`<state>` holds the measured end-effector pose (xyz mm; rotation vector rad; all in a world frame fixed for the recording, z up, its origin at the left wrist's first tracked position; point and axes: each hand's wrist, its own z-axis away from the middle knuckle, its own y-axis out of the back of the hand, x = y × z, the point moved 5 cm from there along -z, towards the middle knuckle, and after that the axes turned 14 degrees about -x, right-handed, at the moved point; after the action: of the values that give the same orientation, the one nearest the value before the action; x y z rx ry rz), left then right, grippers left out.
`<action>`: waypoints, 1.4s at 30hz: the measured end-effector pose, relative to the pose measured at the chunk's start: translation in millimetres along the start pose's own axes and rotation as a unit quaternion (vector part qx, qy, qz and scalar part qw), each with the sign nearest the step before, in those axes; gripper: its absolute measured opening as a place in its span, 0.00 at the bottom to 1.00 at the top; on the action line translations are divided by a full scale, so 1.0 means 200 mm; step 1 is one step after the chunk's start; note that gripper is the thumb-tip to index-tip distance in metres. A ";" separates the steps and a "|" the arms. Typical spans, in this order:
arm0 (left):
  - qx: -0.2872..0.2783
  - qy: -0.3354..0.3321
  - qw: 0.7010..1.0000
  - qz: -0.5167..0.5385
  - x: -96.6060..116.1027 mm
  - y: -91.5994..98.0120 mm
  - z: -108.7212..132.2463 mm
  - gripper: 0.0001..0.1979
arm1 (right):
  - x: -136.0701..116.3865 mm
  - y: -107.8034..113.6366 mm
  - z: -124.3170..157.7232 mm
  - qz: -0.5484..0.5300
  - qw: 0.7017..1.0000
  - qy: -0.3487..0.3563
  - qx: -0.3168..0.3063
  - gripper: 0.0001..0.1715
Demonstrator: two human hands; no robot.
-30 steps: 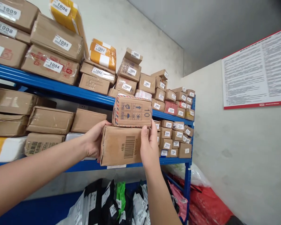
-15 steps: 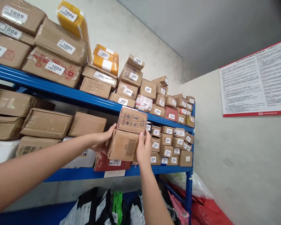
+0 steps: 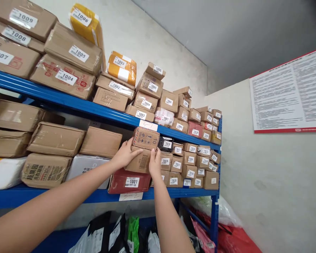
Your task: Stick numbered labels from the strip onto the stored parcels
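Observation:
Two stacked cardboard boxes are between my hands on the middle shelf level. The upper one is a small box with a striped edge (image 3: 146, 137) and printed handling symbols. Below it is a plain brown box with a barcode (image 3: 137, 162). My left hand (image 3: 125, 154) grips their left side, its thumb across the front of the lower box. My right hand (image 3: 155, 162) presses on the right side, fingers partly hidden behind the boxes. Directly beneath is a red box (image 3: 118, 181) labelled 1001; the lower box appears to rest on it.
Numbered parcels (image 3: 191, 159) are stacked to the right and larger cartons (image 3: 56, 138) to the left. The blue upper shelf beam (image 3: 113, 114) runs just above my hands. Bagged parcels (image 3: 133, 233) lie below. A notice board (image 3: 289, 91) hangs on the right wall.
The two stacked boxes have moved away from me, deeper into the shelf and over the red box. My left hand has shifted its hold, with the thumb now across the lower box's front.

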<state>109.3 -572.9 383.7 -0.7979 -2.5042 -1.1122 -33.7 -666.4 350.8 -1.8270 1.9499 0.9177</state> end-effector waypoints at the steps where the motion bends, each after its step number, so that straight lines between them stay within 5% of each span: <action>1: 0.016 0.011 0.999 -0.026 -0.03 -0.02 0.03 0.37 | 0.01 -0.02 0.00 0.007 1.000 0.000 -0.004 0.41; 4: 0.092 0.024 0.982 -0.165 -0.08 -0.10 0.19 0.37 | 0.03 -0.07 0.03 0.035 0.998 0.009 0.042 0.40; 8: 0.140 -0.077 0.931 -0.327 -0.09 -0.29 0.38 0.28 | 0.07 -0.10 0.09 0.085 0.986 0.031 0.142 0.39; 15: 0.196 -0.097 0.889 -0.403 -0.26 -0.39 0.28 0.33 | 0.14 -0.17 0.01 0.154 0.976 0.059 0.143 0.36; 19: 0.226 -0.118 0.877 -0.407 -0.26 -0.38 0.31 0.39 | 0.16 -0.19 0.02 0.195 0.962 0.087 0.172 0.37; 21: 0.224 -0.153 0.874 -0.404 -0.20 -0.29 0.31 0.40 | 0.18 -0.19 0.06 0.215 0.955 0.096 0.182 0.38; 23: 0.225 -0.169 0.878 -0.387 -0.10 -0.08 0.26 0.36 | 0.20 -0.19 0.10 0.230 0.950 0.107 0.182 0.38; 27: 0.330 -0.107 0.878 -0.330 0.06 0.60 -0.02 0.26 | 0.17 -0.15 0.14 0.237 0.940 0.153 0.191 0.34; 29: 0.322 -0.041 0.890 -0.321 0.08 0.91 -0.21 0.25 | 0.09 -0.14 0.13 0.235 0.934 0.184 0.195 0.32; 31: 0.277 0.045 0.900 -0.333 0.07 1.13 -0.39 0.22 | -0.03 -0.14 0.10 0.233 0.929 0.219 0.185 0.29; 34: 0.238 0.085 0.906 -0.340 0.08 1.27 -0.56 0.17 | -0.24 -0.14 0.06 0.235 0.920 0.274 0.151 0.25; 37: 0.209 0.095 0.906 -0.355 0.10 1.28 -0.64 0.16 | -0.41 -0.15 0.05 0.247 0.904 0.328 0.122 0.23; 42: 0.169 0.071 0.890 -0.418 0.14 1.30 -0.69 0.16 | -0.50 -0.14 0.07 0.254 0.898 0.345 0.102 0.19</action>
<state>245.3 -523.1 642.2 0.5036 -2.8304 -0.8284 4.1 -580.0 394.8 -1.6750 2.9121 0.1299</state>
